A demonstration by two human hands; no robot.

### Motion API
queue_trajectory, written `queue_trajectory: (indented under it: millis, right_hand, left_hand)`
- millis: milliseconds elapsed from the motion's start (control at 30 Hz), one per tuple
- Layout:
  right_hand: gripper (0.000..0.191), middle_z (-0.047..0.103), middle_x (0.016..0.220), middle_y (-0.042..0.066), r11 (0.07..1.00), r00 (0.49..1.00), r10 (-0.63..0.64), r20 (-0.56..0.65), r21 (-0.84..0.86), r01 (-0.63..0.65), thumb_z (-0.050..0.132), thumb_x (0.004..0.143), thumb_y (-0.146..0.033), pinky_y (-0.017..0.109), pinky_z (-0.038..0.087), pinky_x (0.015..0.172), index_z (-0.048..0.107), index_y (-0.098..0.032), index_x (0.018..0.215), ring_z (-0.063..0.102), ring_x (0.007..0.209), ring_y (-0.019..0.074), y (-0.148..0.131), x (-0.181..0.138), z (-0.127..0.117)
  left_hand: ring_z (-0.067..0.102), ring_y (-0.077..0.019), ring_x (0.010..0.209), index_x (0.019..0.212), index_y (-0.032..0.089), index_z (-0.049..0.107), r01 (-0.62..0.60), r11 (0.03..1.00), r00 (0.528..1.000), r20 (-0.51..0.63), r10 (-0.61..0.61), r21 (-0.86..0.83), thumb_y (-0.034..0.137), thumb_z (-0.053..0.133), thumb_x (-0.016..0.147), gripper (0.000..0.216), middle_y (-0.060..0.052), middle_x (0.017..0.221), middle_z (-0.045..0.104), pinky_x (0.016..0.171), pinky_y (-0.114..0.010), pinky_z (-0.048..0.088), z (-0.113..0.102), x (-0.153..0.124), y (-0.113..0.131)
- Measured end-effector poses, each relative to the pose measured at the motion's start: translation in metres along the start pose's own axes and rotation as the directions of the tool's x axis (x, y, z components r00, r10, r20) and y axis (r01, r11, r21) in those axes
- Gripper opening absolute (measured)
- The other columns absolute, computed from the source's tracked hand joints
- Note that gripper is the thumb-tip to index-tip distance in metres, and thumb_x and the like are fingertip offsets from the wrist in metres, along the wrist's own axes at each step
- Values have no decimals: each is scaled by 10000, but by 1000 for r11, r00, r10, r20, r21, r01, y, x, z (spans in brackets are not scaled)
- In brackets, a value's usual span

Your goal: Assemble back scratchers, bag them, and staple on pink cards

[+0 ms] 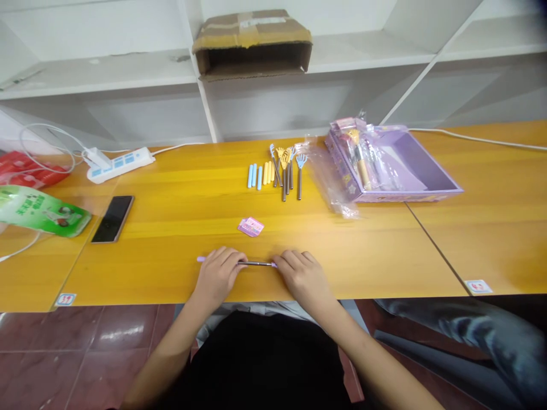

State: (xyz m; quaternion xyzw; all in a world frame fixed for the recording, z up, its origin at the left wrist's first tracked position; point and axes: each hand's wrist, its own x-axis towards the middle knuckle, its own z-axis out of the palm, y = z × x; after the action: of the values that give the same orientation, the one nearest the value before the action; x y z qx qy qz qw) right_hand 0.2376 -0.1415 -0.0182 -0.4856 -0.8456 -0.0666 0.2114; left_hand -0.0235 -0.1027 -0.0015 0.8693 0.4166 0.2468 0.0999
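A telescopic back scratcher (257, 263) with a thin metal rod and light purple ends lies level between my hands, close to the table's front edge. My left hand (220, 273) closes around its handle, whose purple tip sticks out to the left. At the other end my right hand (301, 276) grips the purple part and hides most of it. Just beyond my hands lie small pink-and-purple cards (251, 226). Farther back are several back scratchers (285, 171) with blue or yellow hand-shaped heads, beside blue tubes (254, 176) and yellow tubes (269, 172).
A purple box (427, 165) holding bagged items stands at the back right, clear plastic wrap (331, 185) beside it. On the left are a phone (113, 219), a green pouch (47, 210) and a power strip (122, 165). A cardboard box (252, 42) sits on the shelf.
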Motion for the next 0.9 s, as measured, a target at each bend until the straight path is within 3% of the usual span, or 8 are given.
queue_trajectory:
  millis: [100, 200, 333, 433, 567, 733, 900]
  right_hand:
    - [208, 687, 905, 74, 1000, 999, -10, -30, -25, 10, 495, 1114, -144, 386, 365, 771, 697, -151, 1162, 575, 844, 228, 23, -5, -8]
    - [241, 734, 1010, 98, 999, 999, 3, -36, -36, -4, 485, 1096, -109, 385, 393, 802, 677, -149, 1237, 623, 926, 239, 70, -28, -23]
    - [197, 767, 1088, 80, 984, 992, 107, -69, -136, -116, 573, 1077, -159, 375, 423, 827, 685, -205, 1232, 682, 969, 230, 147, -88, -47]
    - [183, 784, 1082, 58, 973, 991, 103, -89, -198, -119, 622, 1057, -186, 369, 435, 816, 697, -230, 1218, 697, 920, 224, 183, -133, -60]
    - [202, 796, 1079, 51, 960, 984, 146, -99, -228, -165, 608, 1055, -171, 369, 451, 805, 710, -232, 1219, 688, 883, 225, 188, -159, -58]
    - [191, 794, 1069, 61, 966, 966, 201, -164, -134, -223, 603, 1058, -204, 378, 493, 820, 749, -242, 1176, 681, 893, 235, 183, -155, -45]
    - [196, 787, 1098, 73, 963, 955, 247, -162, -70, -261, 593, 1070, -219, 392, 523, 878, 752, -242, 1181, 694, 938, 247, 185, -154, -43]
  left_hand:
    - [682, -207, 900, 1065, 211, 687, 8, 1000, 999, -37, -7, 18, 279, 617, 1092, 102, -39, 976, 771, 837, -355, 477, -17, -3, -21]
    - [694, -216, 924, 1078, 215, 693, 38, 997, 996, -87, -33, 68, 293, 613, 1092, 112, -43, 981, 768, 870, -361, 504, -46, -18, -55]
    - [713, -217, 897, 1051, 227, 708, 100, 990, 986, -144, -85, 103, 328, 666, 1058, 109, -32, 961, 768, 871, -356, 529, -86, -51, -101]
    - [727, -208, 890, 1037, 232, 711, 98, 993, 991, -97, -91, 65, 356, 698, 1041, 125, -24, 964, 772, 865, -341, 545, -97, -71, -118]
    - [732, -218, 927, 1048, 233, 712, 119, 992, 993, -16, -119, 28, 373, 667, 1059, 148, -37, 994, 780, 884, -349, 548, -86, -78, -120]
    - [725, -234, 952, 1030, 234, 720, 146, 988, 989, 2, -146, 51, 394, 620, 1079, 195, -50, 1005, 781, 894, -370, 531, -70, -72, -122]
    - [723, -238, 961, 1011, 238, 729, 172, 985, 985, 4, -173, 28, 412, 619, 1073, 214, -53, 1006, 784, 908, -375, 528, -69, -69, -122]
